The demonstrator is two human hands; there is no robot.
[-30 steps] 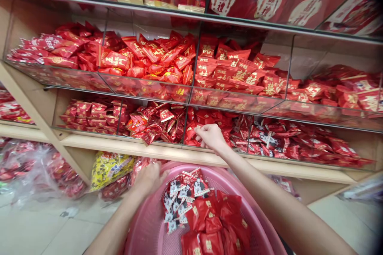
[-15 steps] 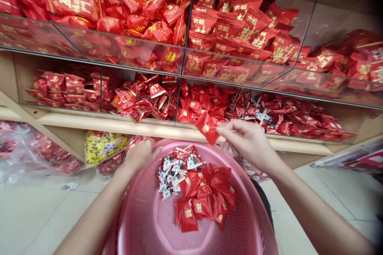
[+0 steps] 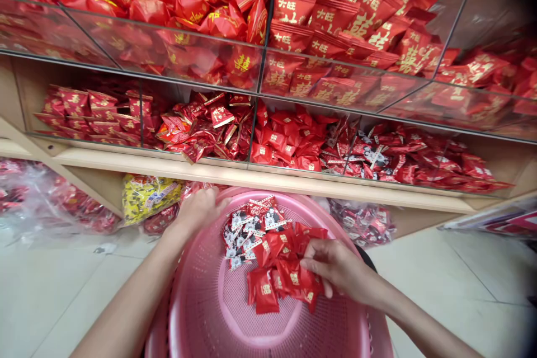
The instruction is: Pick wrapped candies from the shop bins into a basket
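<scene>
A pink plastic basket (image 3: 245, 321) with a perforated bottom stands in front of me. At its upper left rim, my left hand (image 3: 200, 208) is closed round the edge, thumb stretched along the inside. Down inside the basket, my right hand (image 3: 335, 265) pinches a red wrapped candy (image 3: 292, 274) with gold print between thumb and fingers, right over a pile of matching red candies (image 3: 265, 291). Beside that pile, on the left, lie black-and-white wrapped candies (image 3: 243, 232) with red dotted ends.
Ahead runs a wooden shelf (image 3: 168, 166) with clear dividers and bins of red-wrapped sweets (image 3: 289, 137). Larger red packets (image 3: 327, 22) fill the upper tier. Under the shelf lie a yellow bag (image 3: 149, 197) and clear bags of sweets (image 3: 363, 222) on the tiled floor (image 3: 440, 291).
My right hand has come down from the shelf front into the basket, carrying the red candy onto the pile. My left hand stays on the rim. The view has shifted slightly.
</scene>
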